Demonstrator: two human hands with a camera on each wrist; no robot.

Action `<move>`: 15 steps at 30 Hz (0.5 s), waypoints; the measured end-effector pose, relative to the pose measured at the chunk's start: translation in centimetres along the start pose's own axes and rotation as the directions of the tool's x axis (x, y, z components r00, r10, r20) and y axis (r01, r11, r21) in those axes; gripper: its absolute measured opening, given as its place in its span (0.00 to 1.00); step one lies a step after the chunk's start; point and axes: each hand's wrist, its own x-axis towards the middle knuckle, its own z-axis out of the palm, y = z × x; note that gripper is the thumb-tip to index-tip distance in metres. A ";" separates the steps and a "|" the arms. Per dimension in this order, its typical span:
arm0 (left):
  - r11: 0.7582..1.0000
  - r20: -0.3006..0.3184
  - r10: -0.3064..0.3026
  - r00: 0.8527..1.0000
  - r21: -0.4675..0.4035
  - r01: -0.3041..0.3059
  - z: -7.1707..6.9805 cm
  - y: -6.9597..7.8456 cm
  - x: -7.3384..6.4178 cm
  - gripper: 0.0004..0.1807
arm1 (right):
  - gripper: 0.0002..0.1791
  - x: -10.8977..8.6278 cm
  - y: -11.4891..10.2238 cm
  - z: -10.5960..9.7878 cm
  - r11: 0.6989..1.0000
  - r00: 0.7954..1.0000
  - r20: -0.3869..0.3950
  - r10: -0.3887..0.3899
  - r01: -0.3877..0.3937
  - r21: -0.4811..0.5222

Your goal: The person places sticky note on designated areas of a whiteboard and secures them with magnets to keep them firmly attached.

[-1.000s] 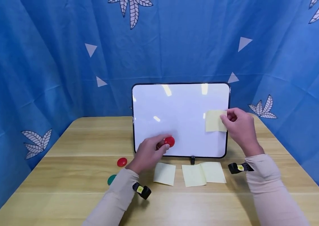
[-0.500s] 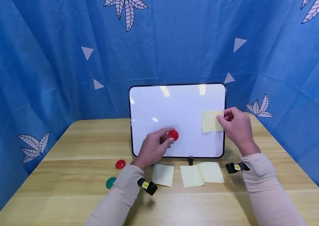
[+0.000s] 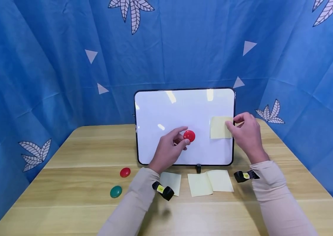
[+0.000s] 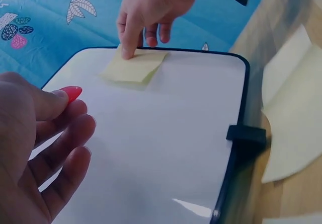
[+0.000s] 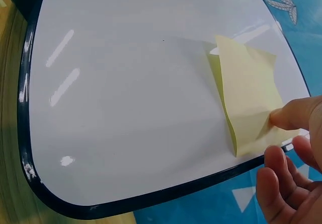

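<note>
A round red magnet (image 3: 189, 136) is pinched between the thumb and fingers of my left hand (image 3: 167, 147), in front of the whiteboard (image 3: 154, 124). In the left wrist view the magnet (image 4: 73, 92) shows edge-on at the thumb tip. At the board's right edge my right hand (image 3: 246, 133) pinches a pale yellow sticky note (image 3: 219, 127) by its right side. The right wrist view shows the note (image 5: 249, 93) against the board, its far edge lifted off the surface, with my thumb on it.
Another red magnet (image 3: 125, 172) and a green magnet (image 3: 116, 191) lie on the wooden table (image 3: 66, 183) at left. More sticky notes (image 3: 200, 184) lie in front of the board, near its black stand foot (image 3: 198, 168). A blue curtain (image 3: 184, 49) hangs behind.
My left hand has moved right and up across the board with the red magnet, toward the note. The right hand stays at the board's edge with the note. The view has shifted slightly.
</note>
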 end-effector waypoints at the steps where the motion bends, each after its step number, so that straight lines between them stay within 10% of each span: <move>1: 1.000 -0.003 -0.006 1.000 -0.015 0.006 0.1 0.0 0.2 0.25 | 0.20 0.0 0.0 0.0 1.000 1.000 0.004 0.012 -0.012 0.002; 15: 0.956 0.013 -0.129 0.992 -0.262 0.128 1.4 0.6 1.3 0.22 | 0.18 0.0 0.1 0.1 1.000 1.000 0.021 0.002 -0.002 -0.010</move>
